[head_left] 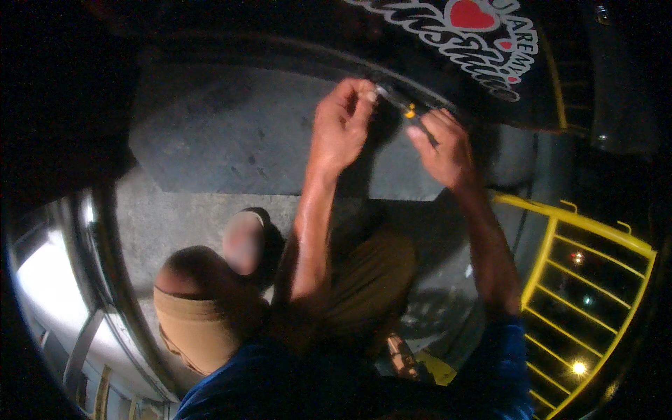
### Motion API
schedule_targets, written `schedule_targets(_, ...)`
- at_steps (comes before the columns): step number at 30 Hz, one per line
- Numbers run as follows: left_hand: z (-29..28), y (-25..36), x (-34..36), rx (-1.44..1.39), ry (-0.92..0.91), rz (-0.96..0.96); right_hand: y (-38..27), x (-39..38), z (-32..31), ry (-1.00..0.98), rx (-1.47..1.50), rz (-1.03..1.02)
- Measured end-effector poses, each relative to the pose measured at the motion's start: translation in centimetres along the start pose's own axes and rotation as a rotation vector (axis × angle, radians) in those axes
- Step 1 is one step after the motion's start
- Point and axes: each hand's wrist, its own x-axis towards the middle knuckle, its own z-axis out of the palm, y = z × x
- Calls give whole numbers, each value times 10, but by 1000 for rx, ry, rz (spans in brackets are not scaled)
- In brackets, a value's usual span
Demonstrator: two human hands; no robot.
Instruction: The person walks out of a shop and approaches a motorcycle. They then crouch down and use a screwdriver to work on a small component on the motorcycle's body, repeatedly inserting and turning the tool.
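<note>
My right hand (446, 148) is wrapped round the dark grip of a hand tool (411, 112) with a black-and-yellow handle. Its greyish front part points up and left, to the fingertips of my left hand (344, 115). Those fingers are pinched at the tool's front end, around something small and pale that I cannot make out. Both hands are just below the curved lower edge of a dark panel (308, 50). The exact kind of tool is too blurred to tell.
A dark grey mat (224, 133) lies on the concrete floor (175, 210) beneath my hands. Red-and-white lettering (470, 15) marks the black surface above. A yellow metal rail frame (553, 262) stands at the right. My bent knee (185, 318) and foot are at the lower left.
</note>
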Motion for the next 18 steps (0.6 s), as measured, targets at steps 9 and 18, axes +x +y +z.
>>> schedule_targets(9, 1, 4, -2, -79, -46, -71, -9, 4, -12, 56, -259, -126)
schedule_targets(18, -2, 6, 0, 22, -36, -25, -1, 4, -6, 33, -178, -123)
